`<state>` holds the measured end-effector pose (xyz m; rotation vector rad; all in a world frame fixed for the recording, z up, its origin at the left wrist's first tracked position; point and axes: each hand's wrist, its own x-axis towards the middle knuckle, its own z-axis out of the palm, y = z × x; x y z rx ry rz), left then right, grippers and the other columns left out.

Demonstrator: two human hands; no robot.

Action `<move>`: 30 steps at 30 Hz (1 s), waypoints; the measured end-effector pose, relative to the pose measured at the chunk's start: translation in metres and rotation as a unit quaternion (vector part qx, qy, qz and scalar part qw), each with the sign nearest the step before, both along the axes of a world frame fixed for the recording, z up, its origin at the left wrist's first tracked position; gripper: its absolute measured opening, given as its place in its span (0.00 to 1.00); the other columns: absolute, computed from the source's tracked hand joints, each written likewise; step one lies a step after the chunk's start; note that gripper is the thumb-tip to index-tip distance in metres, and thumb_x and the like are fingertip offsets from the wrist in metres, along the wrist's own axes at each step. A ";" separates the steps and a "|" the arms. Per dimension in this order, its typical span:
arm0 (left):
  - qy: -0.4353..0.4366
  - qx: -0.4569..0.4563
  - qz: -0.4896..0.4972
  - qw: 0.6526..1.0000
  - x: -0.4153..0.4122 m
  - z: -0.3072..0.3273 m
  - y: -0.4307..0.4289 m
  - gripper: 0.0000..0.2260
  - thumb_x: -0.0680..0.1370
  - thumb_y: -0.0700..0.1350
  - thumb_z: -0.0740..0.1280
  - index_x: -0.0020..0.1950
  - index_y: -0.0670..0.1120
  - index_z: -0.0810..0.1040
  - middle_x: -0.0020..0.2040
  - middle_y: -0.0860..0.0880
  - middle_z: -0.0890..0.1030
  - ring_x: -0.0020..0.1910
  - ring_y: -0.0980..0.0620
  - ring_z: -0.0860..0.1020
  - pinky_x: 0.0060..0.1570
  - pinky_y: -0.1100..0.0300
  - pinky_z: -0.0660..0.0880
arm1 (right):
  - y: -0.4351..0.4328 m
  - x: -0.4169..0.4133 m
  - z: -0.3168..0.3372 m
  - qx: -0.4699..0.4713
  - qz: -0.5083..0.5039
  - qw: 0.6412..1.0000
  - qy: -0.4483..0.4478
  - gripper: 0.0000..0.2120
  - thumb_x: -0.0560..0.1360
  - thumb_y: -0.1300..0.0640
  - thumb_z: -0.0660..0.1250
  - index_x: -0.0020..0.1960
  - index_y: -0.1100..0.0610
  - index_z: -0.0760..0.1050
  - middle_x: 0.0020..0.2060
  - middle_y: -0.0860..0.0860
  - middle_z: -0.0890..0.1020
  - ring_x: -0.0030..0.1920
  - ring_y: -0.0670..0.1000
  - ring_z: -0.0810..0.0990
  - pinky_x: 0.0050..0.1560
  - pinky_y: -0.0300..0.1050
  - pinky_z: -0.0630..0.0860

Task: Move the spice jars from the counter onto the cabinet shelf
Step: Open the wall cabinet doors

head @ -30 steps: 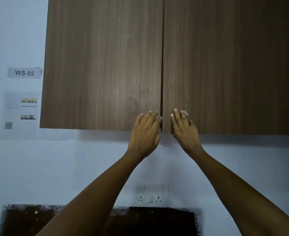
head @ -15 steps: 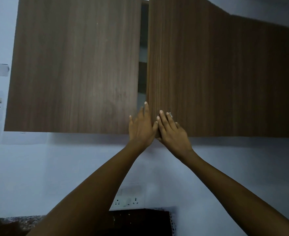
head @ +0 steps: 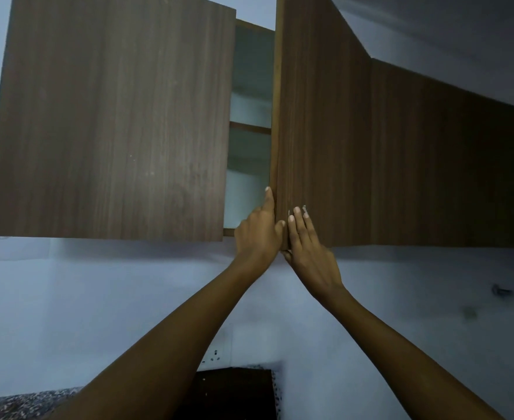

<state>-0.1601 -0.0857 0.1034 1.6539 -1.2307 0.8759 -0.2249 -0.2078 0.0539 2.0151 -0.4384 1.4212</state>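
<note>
No spice jars are in view. The wall cabinet has two brown wood doors. Its right door (head: 325,131) is swung partly out and the left door (head: 113,116) stands slightly ajar. Through the gap I see a pale interior with a brown shelf (head: 249,127); nothing shows on it. My left hand (head: 258,234) holds the right door's lower inner edge, with the index finger pointing up along the edge and the thumb at the front. My right hand (head: 307,247) lies with straight fingers on the same door's front near the bottom corner.
A further brown cabinet front (head: 446,165) runs to the right. Below are a pale wall, a white socket plate (head: 215,356), a dark panel (head: 234,392) and a strip of speckled counter (head: 22,401) at the bottom left.
The doors were closed with both hands at the seam. The right door has swung outward, the gap has widened, and the shelf inside has come into view. The view shifted left.
</note>
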 end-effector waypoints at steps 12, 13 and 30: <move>0.028 -0.059 0.035 0.997 -0.079 -0.005 0.002 0.24 0.79 0.47 0.63 0.74 0.47 0.61 0.54 0.46 0.81 0.49 0.47 0.80 0.49 0.54 0.79 | 0.007 -0.041 -0.017 0.081 0.118 0.982 -0.127 0.38 0.70 0.49 0.73 0.71 0.64 0.60 0.70 0.59 0.67 0.69 0.58 0.69 0.42 0.45 0.80; 0.028 -0.068 0.043 0.996 -0.090 -0.006 0.001 0.24 0.79 0.47 0.63 0.73 0.47 0.62 0.53 0.46 0.81 0.49 0.48 0.80 0.48 0.55 0.79 | 0.005 -0.050 -0.017 0.079 0.129 0.979 -0.135 0.37 0.69 0.51 0.73 0.71 0.64 0.62 0.69 0.59 0.68 0.68 0.58 0.69 0.41 0.45 0.81; 0.001 -0.126 0.063 0.990 -0.234 -0.012 -0.034 0.21 0.77 0.53 0.66 0.69 0.50 0.70 0.55 0.50 0.82 0.49 0.49 0.82 0.49 0.60 0.76 | -0.024 -0.159 -0.021 0.072 0.289 0.925 -0.235 0.27 0.75 0.47 0.62 0.66 0.65 0.69 0.63 0.60 0.76 0.59 0.58 0.78 0.44 0.48 0.82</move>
